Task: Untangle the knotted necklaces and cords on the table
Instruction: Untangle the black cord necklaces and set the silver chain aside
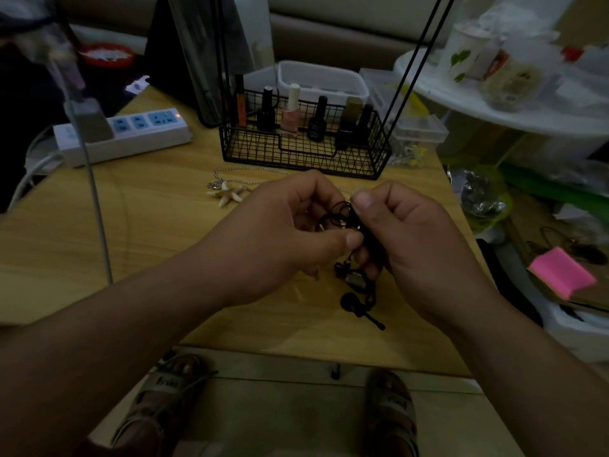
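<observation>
Cord (339, 214) knot held up over the table (131, 225), mid-front
Left hand (283, 232) and right hand (415, 239) each pinch the tangle thumb-to-finger, probably to tease the loops apart; pendants (357, 308) trail at 6 o'clock. Chain (227, 183) lies apart at 10. Basket (303, 153) crowds 12; table edges near at 3 and 6; open room toward 9
</observation>
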Demonstrator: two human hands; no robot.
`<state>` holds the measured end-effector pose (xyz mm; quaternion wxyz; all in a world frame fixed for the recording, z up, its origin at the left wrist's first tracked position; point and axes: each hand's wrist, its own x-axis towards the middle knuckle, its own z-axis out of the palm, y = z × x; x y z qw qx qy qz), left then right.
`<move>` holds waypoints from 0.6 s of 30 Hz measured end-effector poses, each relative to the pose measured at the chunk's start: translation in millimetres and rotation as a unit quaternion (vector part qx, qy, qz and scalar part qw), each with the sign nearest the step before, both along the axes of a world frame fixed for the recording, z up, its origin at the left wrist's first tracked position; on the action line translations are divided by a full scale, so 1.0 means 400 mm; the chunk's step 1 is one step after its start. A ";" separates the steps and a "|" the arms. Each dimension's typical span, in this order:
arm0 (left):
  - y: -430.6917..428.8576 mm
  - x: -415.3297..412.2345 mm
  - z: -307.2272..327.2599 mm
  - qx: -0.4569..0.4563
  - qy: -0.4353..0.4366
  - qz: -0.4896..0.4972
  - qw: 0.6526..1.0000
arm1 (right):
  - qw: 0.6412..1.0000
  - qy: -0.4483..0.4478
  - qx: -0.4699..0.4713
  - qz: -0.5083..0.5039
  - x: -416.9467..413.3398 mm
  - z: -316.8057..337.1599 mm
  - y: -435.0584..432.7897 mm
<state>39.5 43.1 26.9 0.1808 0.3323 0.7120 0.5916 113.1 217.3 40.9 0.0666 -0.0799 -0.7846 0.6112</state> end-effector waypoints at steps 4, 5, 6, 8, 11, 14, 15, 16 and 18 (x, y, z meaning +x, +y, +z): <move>0.003 -0.003 -0.002 0.026 -0.001 0.015 1.000 | 1.000 0.001 -0.016 0.009 0.003 0.003 -0.006; 0.003 -0.004 -0.001 0.032 -0.005 0.012 0.999 | 1.000 0.004 -0.023 0.011 0.004 0.003 -0.007; 0.002 -0.005 0.000 0.037 -0.010 0.009 0.999 | 0.999 0.006 -0.031 0.013 0.005 0.002 -0.006; 0.001 -0.005 0.000 0.047 -0.025 0.006 0.999 | 0.999 0.008 -0.050 0.017 0.007 -0.001 -0.005; 0.002 -0.002 0.002 0.061 -0.059 0.010 0.996 | 0.997 0.006 -0.067 0.028 0.007 -0.004 -0.001; 0.004 -0.002 0.003 0.066 -0.091 0.021 0.993 | 0.994 -0.009 -0.100 0.050 0.007 -0.005 0.008; 0.004 -0.003 0.003 0.068 -0.100 0.024 0.992 | 0.992 -0.013 -0.109 0.060 0.007 -0.004 0.010; 0.003 -0.006 0.003 0.070 -0.107 0.027 0.991 | 0.992 -0.016 -0.110 0.067 0.008 -0.002 0.010; 0.003 -0.009 0.004 0.071 -0.111 0.030 0.991 | 0.993 -0.015 -0.098 0.066 0.010 -0.001 0.008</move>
